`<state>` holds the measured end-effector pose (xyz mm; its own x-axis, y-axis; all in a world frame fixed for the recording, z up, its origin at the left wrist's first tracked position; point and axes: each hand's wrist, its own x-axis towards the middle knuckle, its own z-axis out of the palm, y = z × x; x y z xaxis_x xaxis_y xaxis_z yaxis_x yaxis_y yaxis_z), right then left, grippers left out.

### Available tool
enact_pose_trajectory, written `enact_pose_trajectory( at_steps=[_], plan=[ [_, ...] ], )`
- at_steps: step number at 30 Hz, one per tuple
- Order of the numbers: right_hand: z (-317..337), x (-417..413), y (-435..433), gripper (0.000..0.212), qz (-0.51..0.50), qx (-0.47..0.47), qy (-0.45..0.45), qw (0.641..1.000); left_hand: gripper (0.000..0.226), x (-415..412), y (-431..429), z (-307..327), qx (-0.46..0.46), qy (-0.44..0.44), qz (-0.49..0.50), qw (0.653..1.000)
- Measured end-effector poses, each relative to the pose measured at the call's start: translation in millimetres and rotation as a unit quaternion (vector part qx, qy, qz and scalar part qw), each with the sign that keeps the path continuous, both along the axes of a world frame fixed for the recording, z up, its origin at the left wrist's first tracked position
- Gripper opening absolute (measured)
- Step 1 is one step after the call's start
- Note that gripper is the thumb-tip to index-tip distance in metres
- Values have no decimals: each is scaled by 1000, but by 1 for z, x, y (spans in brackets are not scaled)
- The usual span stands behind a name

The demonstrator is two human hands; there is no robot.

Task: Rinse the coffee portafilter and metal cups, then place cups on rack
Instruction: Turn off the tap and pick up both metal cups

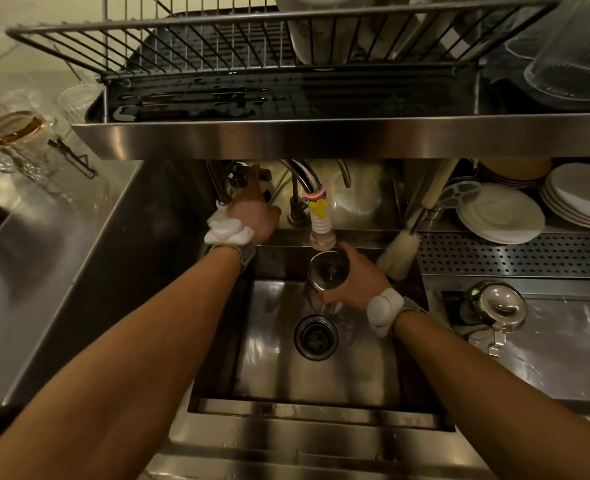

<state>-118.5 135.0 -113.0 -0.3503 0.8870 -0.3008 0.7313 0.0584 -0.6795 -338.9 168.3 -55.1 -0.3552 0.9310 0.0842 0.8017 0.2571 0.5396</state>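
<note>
Round shiny steel cup [326,271] is in right hand [359,282] grip, fingers wrapped round its wall, over the steel sink's [321,375] back edge under the white ribbed tap nozzle [321,233]. Prob light, rigid, slick when wet, so hold mid-wall, not rim. Left hand [252,216] is up at the dark tap lever [243,174], grip state can't tell. Steel shelf lip [321,136] overhangs the route up to the grey wire rack [217,57].
</note>
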Motion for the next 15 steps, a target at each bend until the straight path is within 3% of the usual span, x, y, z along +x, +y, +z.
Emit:
enact_pose_trajectory(
  at_steps=[4,7,10,12,15],
  plan=[
    [-6,0,-4,113,-12,8,-31,999,54,4,-31,-31,60,-12,3,998],
    [-12,1,-11,114,8,-27,-81,996,42,1,-47,-48,-109,-13,-60,992],
    [-16,2,-17,113,-38,-25,-67,997,42,5,-61,-58,-341,20,-157,926],
    [-14,0,-19,112,-65,-30,-57,996,46,6,-69,-62,-368,13,-159,916],
    [-11,-4,-19,112,-28,-18,-84,996,48,10,-75,-65,-331,3,-163,929]
  ],
)
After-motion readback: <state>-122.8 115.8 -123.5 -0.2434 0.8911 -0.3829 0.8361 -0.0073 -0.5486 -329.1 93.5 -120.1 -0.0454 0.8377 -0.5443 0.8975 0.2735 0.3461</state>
